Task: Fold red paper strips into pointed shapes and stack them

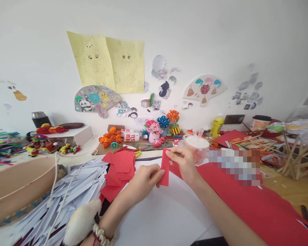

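A narrow strip of red paper [165, 167] is held upright between both hands, above a white sheet [149, 218]. My left hand [149, 178] pinches its lower left edge between thumb and fingers. Near the top right edge, my right hand [182, 162] grips the same strip with thumb and fingertips. Just left of my left hand lies a loose pile of red paper pieces [119, 167]. Large red sheets [236, 205] spread out to the right, partly under my right forearm.
Folded white paper strips [77, 188] fill the left side beside a tan basket [20, 184], with a white cable [64, 198] across them. Crafted flowers [163, 123] stand at the back. Wooden sticks [295, 160] and a lidded plastic tub [197, 147] sit right.
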The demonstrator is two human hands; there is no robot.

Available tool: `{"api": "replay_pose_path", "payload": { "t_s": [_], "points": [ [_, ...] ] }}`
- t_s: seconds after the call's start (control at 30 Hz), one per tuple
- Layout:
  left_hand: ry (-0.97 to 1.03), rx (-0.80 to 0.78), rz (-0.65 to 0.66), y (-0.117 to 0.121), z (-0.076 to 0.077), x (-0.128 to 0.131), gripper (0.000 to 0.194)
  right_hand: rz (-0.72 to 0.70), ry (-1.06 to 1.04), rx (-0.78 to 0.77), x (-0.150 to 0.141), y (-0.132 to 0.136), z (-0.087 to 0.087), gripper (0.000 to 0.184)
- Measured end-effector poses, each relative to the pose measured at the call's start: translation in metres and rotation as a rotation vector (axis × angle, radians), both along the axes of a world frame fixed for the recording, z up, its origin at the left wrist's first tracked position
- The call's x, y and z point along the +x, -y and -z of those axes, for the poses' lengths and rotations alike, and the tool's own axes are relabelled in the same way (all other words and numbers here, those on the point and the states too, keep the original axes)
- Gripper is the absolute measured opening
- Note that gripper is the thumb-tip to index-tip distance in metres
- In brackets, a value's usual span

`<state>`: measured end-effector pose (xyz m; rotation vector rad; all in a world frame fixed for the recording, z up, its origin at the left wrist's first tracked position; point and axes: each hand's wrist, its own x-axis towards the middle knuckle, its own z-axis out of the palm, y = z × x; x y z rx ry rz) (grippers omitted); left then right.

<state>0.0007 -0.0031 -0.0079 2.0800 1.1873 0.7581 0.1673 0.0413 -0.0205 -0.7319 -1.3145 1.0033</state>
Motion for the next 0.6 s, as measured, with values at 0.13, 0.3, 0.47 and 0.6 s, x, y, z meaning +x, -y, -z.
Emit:
{"api": "replay_pose_path", "payload": {
  "t_s": [0.13,0.3,0.47,0.6],
  "points": [
    [-0.021,0.011,0.014,0.002,0.0,-0.001,0.038,0.029,-0.067,-0.01,0.003,-0.003,0.003,0.027],
    [-0.032,0.011,-0.01,0.002,0.0,-0.001,0.04,0.045,-0.057,-0.011,0.003,-0.003,0.002,0.027],
    [0.057,0.049,-0.038,-0.002,0.002,-0.002,0.037,0.004,0.046,-0.069,-0.001,0.0,-0.001,0.031],
    [0.222,0.091,-0.151,-0.005,0.001,-0.001,0.034,-0.167,0.131,-0.085,-0.007,0.004,0.001,0.031]
  ]
}}
